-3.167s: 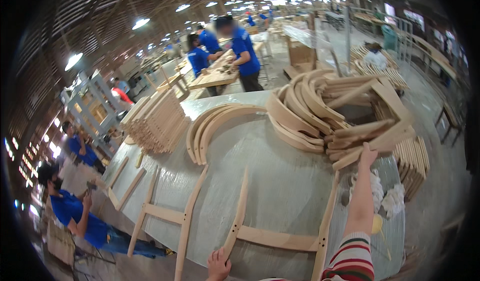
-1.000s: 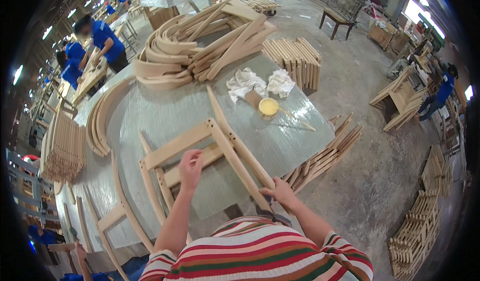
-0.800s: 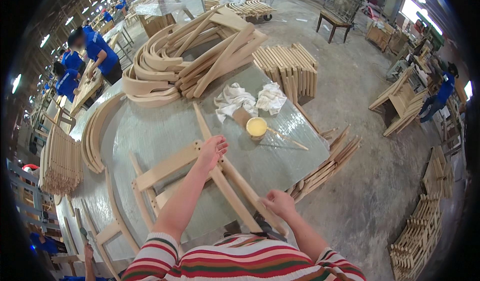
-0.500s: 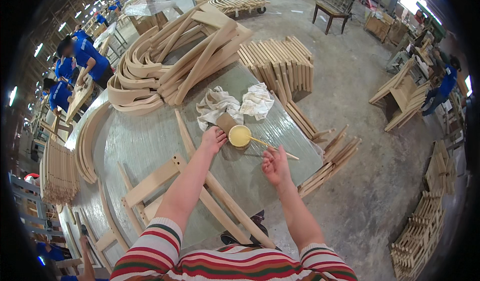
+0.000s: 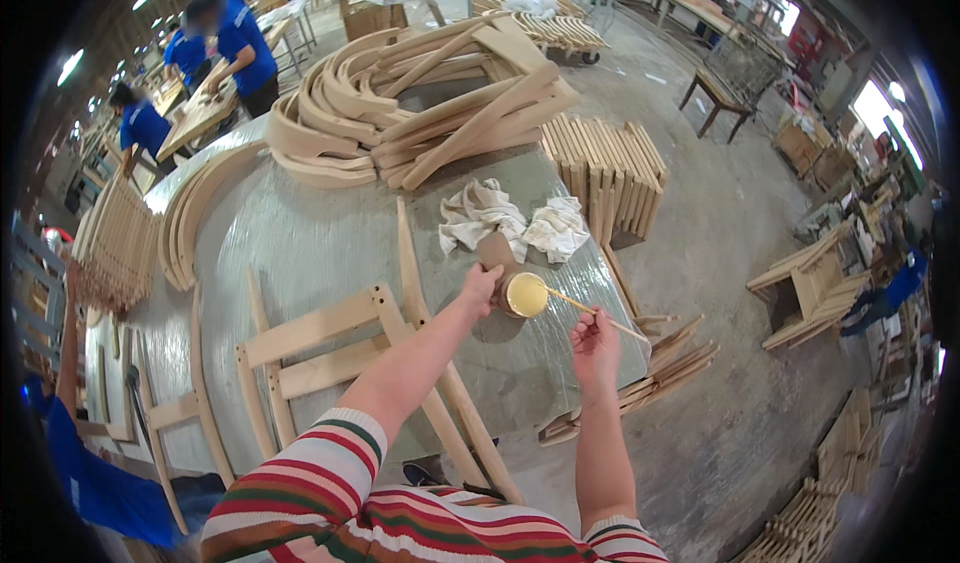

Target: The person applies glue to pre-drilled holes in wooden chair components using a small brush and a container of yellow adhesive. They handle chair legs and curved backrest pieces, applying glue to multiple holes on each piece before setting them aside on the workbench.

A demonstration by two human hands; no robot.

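Observation:
A small round tub [image 5: 526, 296] of pale yellow paste stands on the film-covered table near its right end. My left hand [image 5: 482, 289] is closed against the tub's left side, its fingertips partly hidden. A thin wooden stick [image 5: 566, 300] slants from the tub's rim down to the right. My right hand [image 5: 594, 340] pinches this stick along its length. Just behind the tub lies a flat brown piece [image 5: 494, 250], near my left fingers. Two crumpled white rags [image 5: 480, 213] [image 5: 556, 229] lie beyond it.
Wooden frame parts [image 5: 330, 325] lie left of my arms. Curved wooden pieces [image 5: 330, 128] are piled at the table's far side. Bundled wooden slats [image 5: 612, 175] stand past the right edge. People in blue shirts [image 5: 245, 48] work at the far left; another blue-clad person [image 5: 85, 468] is close by.
The view has turned left, so things sit further right. My right fingers have closed on the stick; before, that hand was loosely curled beside it. My left hand stays at the tub.

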